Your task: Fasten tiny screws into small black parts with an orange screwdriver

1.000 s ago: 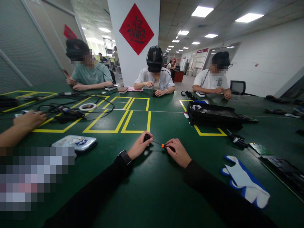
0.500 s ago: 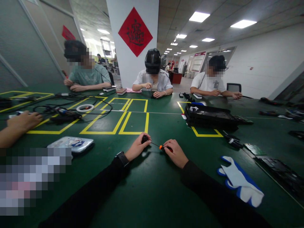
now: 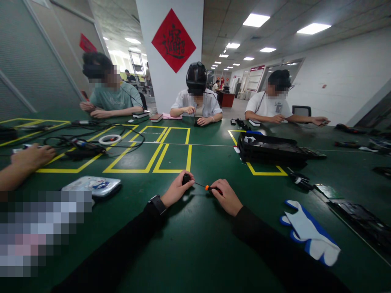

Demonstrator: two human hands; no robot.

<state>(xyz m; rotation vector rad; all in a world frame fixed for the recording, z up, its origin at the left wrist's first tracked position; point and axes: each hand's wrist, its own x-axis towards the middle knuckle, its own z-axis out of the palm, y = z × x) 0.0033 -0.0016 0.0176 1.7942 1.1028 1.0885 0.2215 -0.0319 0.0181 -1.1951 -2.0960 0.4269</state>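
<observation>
My right hand (image 3: 226, 196) is closed around the black and orange handle of a screwdriver (image 3: 208, 188). Its thin shaft runs left to a small black rounded part (image 3: 186, 178), whose exact kind I cannot make out. That part is gripped between the thumb and fingers of my left hand (image 3: 177, 190), which wears a dark watch on the wrist. Whether the screwdriver's tip touches the part is hidden by the fingers. Both hands rest low over the green table (image 3: 195, 240).
A white and blue glove (image 3: 310, 232) lies at right, near black device parts (image 3: 363, 215). Black trays (image 3: 269, 147) stand beyond. At left are a light case (image 3: 94, 185), tangled cables (image 3: 81, 146), a tape roll (image 3: 110, 139) and a co-worker's hand (image 3: 36, 158). Several people sit around.
The co-worker at the far right has stretched a hand farther right. My own hands, the screwdriver and the black part look the same.
</observation>
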